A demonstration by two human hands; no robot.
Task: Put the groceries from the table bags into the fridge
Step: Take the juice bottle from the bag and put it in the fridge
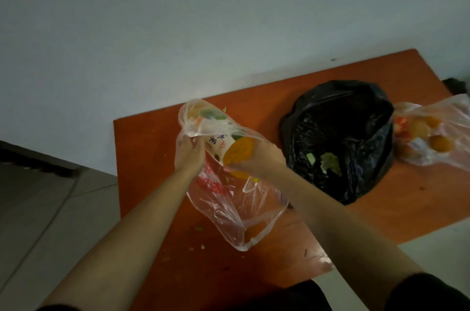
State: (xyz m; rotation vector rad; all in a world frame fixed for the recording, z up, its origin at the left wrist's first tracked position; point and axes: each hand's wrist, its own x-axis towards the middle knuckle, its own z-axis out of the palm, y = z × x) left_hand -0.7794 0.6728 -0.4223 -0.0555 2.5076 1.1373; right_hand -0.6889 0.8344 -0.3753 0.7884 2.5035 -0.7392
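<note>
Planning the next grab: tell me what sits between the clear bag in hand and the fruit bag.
The open black bag sits between the held clear bag and the fruit bag, in the head view.

- My left hand (189, 155) and right hand (256, 158) are both wrapped up in the clear bag (236, 211), whose loose plastic fills the middle of the table (142, 148).
- Just right of my right wrist the black bag (340, 137) stands open and wide, blocking a sideways reach.
- Beyond it, the fruit bag (432, 132) takes the far right edge.
- Bare tabletop lies open to the left of the clear bag and in front near me.
- The wall (178, 31) closes off the far side.
</note>
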